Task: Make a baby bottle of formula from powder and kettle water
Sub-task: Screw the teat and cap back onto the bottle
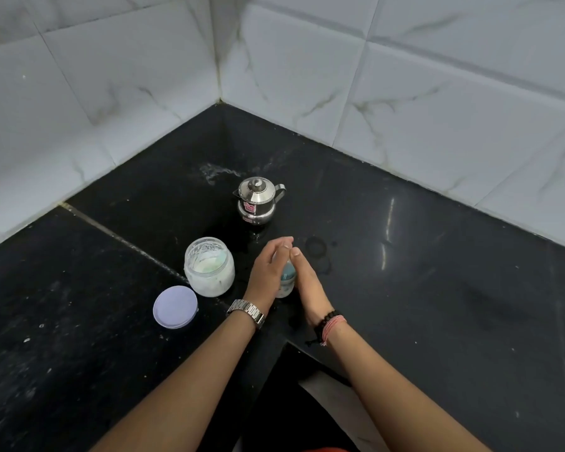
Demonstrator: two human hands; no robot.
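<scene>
Two hands, the left hand (265, 268) and the right hand (308, 282), are pressed flat, fingers straight, against opposite sides of the upright baby bottle (286, 279), held between the palms with its long axis vertical. Beyond, toward the countertop (421, 288) corner, the steel kettle (260, 200) stands; the open powder jar (209, 266) and its lid (175, 306) lie left.
</scene>
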